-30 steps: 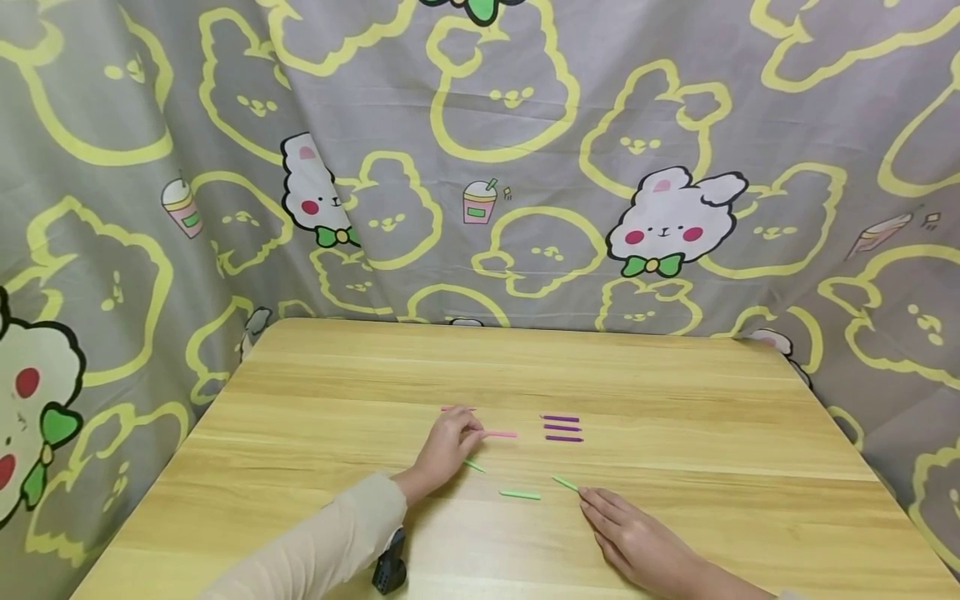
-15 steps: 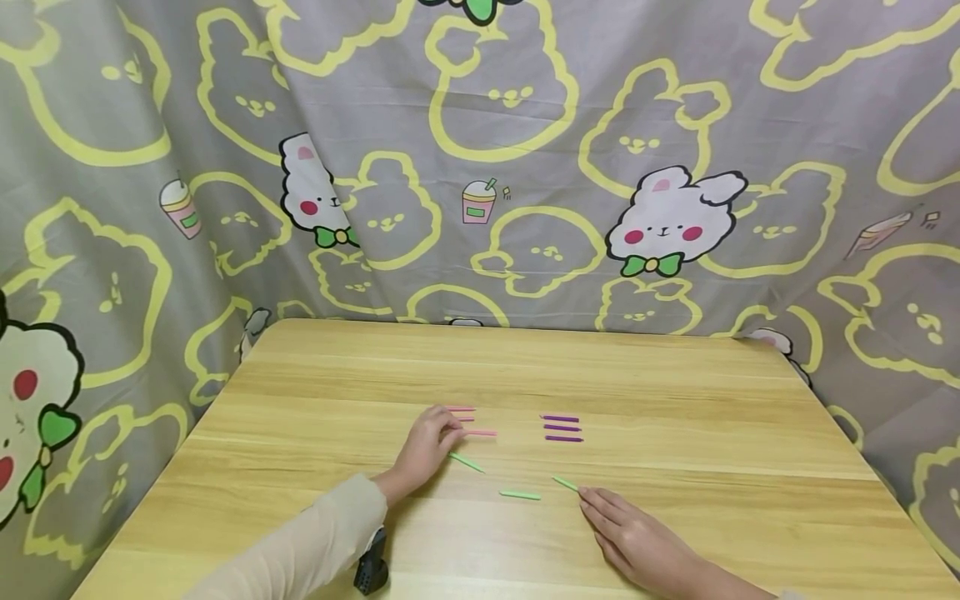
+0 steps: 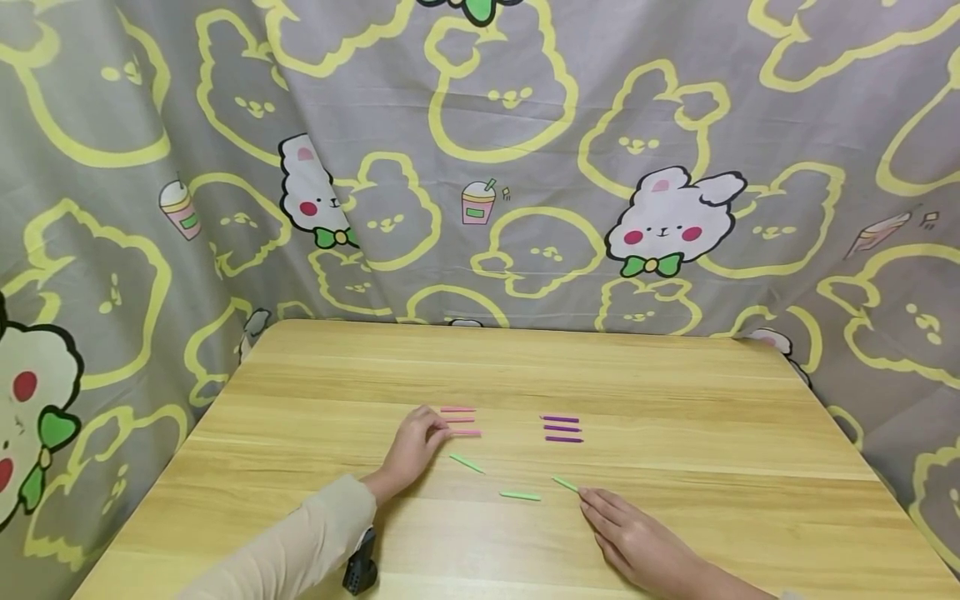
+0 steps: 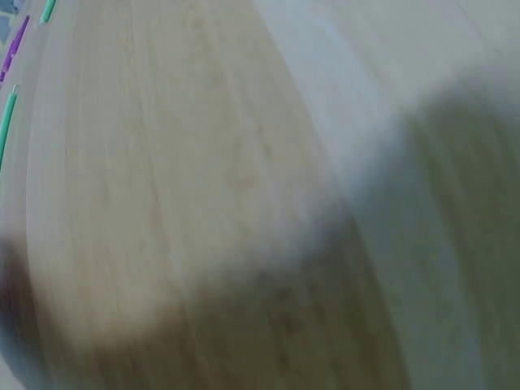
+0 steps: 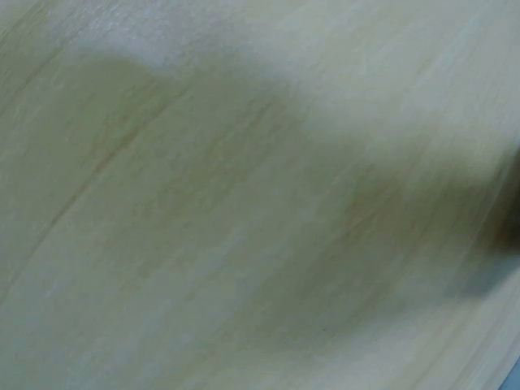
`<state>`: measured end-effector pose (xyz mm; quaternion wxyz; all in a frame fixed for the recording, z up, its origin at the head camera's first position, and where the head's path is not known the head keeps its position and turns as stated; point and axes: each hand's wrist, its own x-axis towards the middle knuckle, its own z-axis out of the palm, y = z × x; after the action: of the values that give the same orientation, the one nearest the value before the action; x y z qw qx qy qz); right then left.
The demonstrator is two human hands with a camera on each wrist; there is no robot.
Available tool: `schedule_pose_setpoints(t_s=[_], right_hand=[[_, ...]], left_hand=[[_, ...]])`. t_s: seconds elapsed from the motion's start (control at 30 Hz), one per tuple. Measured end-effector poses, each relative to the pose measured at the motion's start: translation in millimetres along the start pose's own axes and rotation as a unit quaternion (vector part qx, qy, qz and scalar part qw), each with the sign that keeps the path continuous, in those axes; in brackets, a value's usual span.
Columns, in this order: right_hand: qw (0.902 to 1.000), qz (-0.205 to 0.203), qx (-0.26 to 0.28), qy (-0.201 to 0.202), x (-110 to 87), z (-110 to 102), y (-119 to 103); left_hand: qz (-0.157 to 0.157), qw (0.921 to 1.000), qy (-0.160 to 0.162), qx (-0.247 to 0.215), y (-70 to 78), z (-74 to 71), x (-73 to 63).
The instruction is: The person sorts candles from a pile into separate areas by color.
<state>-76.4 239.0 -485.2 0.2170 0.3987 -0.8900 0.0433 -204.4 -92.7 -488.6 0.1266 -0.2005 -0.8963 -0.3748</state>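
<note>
My left hand (image 3: pixel 411 446) pinches the left end of a thin pink candle (image 3: pixel 468 433) at the table's middle. Behind it lie two more pink candles (image 3: pixel 459 409), roughly parallel. Three purple candles (image 3: pixel 562 428) form a similar stack to their right. My right hand (image 3: pixel 637 537) lies palm down, its straight fingertips resting on the lower end of a green candle (image 3: pixel 565 483). Between the hands, a second green candle (image 3: pixel 520 496) lies nearly level and a third green candle (image 3: pixel 467 463) slants. The left wrist view catches only a green candle (image 4: pixel 7 122) and a purple candle (image 4: pixel 13 47) at its edge.
The wooden table (image 3: pixel 675 375) reaches back to a grey curtain (image 3: pixel 525 192) printed with cartoon rabbits, which also hangs along both sides. A black device (image 3: pixel 362 567) sits beneath the left sleeve (image 3: pixel 300 533). Blurred shadow and table grain fill the right wrist view.
My left hand has drawn the pink candle leftward, under the other two pink ones in the head view, uncovering them and a green candle. The right hand has stayed still.
</note>
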Motion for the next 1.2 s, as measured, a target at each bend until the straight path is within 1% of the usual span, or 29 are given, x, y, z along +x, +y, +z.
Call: schedule_pose_setpoints(t_s=[0.13, 0.23, 0.43, 0.5, 0.8, 1.0, 1.13, 1.2], right_hand=[[1.0000, -0.001, 0.000, 0.005, 0.0, 0.6, 0.1], [1.0000, -0.001, 0.000, 0.008, 0.0, 0.7, 0.4], [1.0000, -0.001, 0.000, 0.005, 0.5, 0.0, 0.6], [1.0000, 0.000, 0.000, 0.004, 0.9, -0.5, 0.5], [1.0000, 0.002, -0.001, 0.000, 0.8, -1.1, 0.6], [1.0000, 0.004, 0.000, -0.004, 1.1, -1.6, 0.0], [1.0000, 0.004, 0.000, -0.004, 0.9, -1.9, -0.6], [1.0000, 0.003, 0.001, -0.003, 0.7, -1.7, -0.9]], left_hand=[[-0.006, 1.0000, 0.002, -0.004, -0.8, -2.1, 0.4], [-0.013, 0.9999, -0.003, -0.005, -2.3, -3.3, 0.9], [-0.017, 0.9996, -0.006, 0.024, -6.9, -3.9, 0.2], [-0.018, 0.9995, -0.006, 0.026, -7.9, -3.9, -0.1], [-0.004, 0.9997, -0.001, 0.025, -7.9, -4.1, -1.2], [0.005, 0.9998, -0.007, 0.015, -6.2, -5.7, -3.1], [-0.002, 0.9999, -0.007, 0.011, -3.9, -8.2, -2.8], [0.001, 0.9999, -0.002, 0.013, -2.7, -9.3, -2.2]])
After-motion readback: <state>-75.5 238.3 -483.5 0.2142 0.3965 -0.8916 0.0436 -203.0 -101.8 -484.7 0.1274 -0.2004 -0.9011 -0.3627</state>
